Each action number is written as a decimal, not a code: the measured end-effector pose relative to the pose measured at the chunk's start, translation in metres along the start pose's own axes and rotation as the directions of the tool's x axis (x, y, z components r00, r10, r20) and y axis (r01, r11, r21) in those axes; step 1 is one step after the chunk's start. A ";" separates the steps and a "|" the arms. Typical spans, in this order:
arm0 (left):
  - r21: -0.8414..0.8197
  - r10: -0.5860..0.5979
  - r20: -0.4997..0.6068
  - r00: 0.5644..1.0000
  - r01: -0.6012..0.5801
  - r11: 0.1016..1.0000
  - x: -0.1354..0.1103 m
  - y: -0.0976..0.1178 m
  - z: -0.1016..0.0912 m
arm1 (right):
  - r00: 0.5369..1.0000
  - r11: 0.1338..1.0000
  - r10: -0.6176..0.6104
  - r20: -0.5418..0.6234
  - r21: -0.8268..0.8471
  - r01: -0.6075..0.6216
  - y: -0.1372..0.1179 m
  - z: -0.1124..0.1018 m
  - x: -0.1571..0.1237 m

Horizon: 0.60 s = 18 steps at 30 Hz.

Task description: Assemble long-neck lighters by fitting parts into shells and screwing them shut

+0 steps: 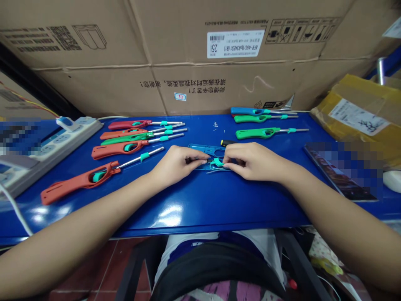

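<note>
My left hand [175, 166] is closed in a pinch on a small black part [209, 160] at the middle of the table. Facing it, my right hand [255, 161] has its thumb and forefinger pinched at a teal trigger piece [217, 162]. Both fingertips meet over an opened blue lighter casing [203, 148], partly covered by my hands. Beside the lower casing part lies a thin metal rod [216, 170]. Just behind my right fingers shows the black and yellow handle of what looks like a screwdriver [226, 143].
Several red and green long-neck lighters [123, 148] lie to the left, with blue and green ones [260, 133] at the back right. Tiny loose pieces [215, 125] sit behind the casing. A power strip [59, 146], a tablet-like device [341, 171] and cardboard boxes [175, 46] border the blue table.
</note>
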<state>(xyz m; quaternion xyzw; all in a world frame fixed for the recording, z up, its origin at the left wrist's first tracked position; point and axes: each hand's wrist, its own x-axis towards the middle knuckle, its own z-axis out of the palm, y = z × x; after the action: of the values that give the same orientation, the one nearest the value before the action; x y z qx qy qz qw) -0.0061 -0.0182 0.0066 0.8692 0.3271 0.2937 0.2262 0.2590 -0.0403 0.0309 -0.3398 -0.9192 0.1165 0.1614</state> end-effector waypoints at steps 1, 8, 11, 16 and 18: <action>0.005 0.002 -0.004 1.000 -0.002 1.000 0.000 0.000 0.000 | 1.000 1.000 -0.001 0.000 0.000 0.001 0.000 0.000 0.000; 0.028 0.049 0.001 0.999 -0.049 0.998 0.001 0.003 -0.002 | 1.000 1.000 -0.005 -0.015 0.002 0.005 0.001 0.001 -0.001; 0.017 0.080 0.025 0.997 -0.080 0.997 0.001 0.005 -0.004 | 1.000 1.000 -0.006 -0.025 -0.007 0.006 0.002 0.002 -0.001; 0.029 0.070 0.032 0.997 -0.071 0.997 0.001 0.006 -0.004 | 0.999 1.000 -0.007 -0.037 0.004 0.007 0.003 0.003 -0.001; 0.035 0.062 0.024 0.998 -0.063 0.997 0.001 0.005 -0.002 | 0.999 1.000 -0.009 -0.038 0.007 0.009 0.003 0.003 -0.001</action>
<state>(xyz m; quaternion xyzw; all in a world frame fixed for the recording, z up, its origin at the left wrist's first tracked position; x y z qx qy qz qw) -0.0046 -0.0204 0.0116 0.8862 0.3025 0.2848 0.2050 0.2608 -0.0393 0.0272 -0.3371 -0.9171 0.1126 0.1808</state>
